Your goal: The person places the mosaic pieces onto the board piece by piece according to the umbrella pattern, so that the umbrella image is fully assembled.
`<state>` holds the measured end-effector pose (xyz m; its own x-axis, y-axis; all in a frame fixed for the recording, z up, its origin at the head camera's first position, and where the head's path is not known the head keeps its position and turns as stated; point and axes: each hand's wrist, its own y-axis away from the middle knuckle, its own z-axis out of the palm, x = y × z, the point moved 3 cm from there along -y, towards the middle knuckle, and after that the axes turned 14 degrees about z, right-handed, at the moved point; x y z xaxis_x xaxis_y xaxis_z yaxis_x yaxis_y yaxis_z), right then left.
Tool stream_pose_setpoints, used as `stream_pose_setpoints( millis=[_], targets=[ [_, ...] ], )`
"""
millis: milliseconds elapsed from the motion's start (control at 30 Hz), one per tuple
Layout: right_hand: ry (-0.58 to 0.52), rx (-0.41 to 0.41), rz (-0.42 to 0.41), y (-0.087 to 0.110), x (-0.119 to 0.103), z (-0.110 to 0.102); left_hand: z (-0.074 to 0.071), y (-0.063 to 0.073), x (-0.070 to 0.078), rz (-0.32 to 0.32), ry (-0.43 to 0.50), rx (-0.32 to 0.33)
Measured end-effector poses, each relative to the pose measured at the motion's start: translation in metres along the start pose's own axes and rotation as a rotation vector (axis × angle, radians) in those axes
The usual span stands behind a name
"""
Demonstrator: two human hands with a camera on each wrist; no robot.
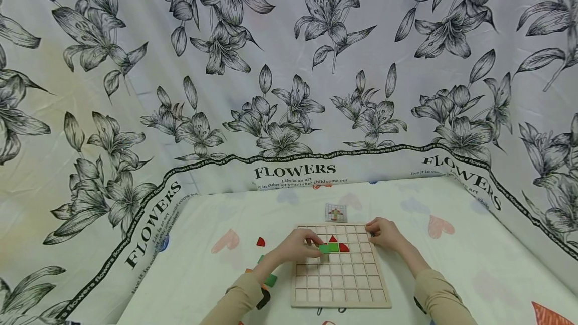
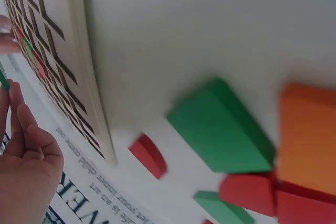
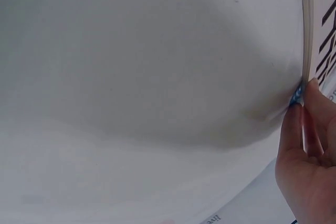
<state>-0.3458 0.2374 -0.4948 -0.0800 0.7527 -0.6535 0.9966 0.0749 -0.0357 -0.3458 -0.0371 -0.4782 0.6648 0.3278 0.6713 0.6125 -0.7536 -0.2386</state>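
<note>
A wooden grid board (image 1: 339, 282) lies on the bed-like sheet. My left hand (image 1: 297, 246) pinches a green square block (image 1: 323, 249) over the board's upper middle, beside a second green square (image 1: 333, 247). A red triangle (image 1: 332, 239) sits above that square, and a red quarter-circle block (image 1: 344, 248) to its right. At the board's upper right edge, my right hand (image 1: 385, 233) grips the rim between thumb and fingers. The right wrist view shows a small blue patch (image 3: 297, 94) by those fingertips; what it is I cannot tell.
A small pattern card (image 1: 336, 212) lies beyond the board's far edge. Loose blocks are left of the board: a red quarter-circle (image 1: 261, 241), a green block (image 2: 223, 127), an orange block (image 2: 307, 132) and several others. Flower-printed curtains (image 1: 280, 54) surround the surface.
</note>
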Motion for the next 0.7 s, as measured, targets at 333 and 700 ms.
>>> stream_pose_setpoints(
  millis=[333, 700],
  targets=[
    [0.005, 0.003, -0.001, 0.0, 0.0, 0.002, 0.023, -0.017, 0.004, 0.024, -0.109, -0.07],
    [0.0, 0.001, 0.016, 0.0, -0.001, 0.0, 0.033, -0.017, 0.004, 0.011, -0.182, -0.075]
  ],
)
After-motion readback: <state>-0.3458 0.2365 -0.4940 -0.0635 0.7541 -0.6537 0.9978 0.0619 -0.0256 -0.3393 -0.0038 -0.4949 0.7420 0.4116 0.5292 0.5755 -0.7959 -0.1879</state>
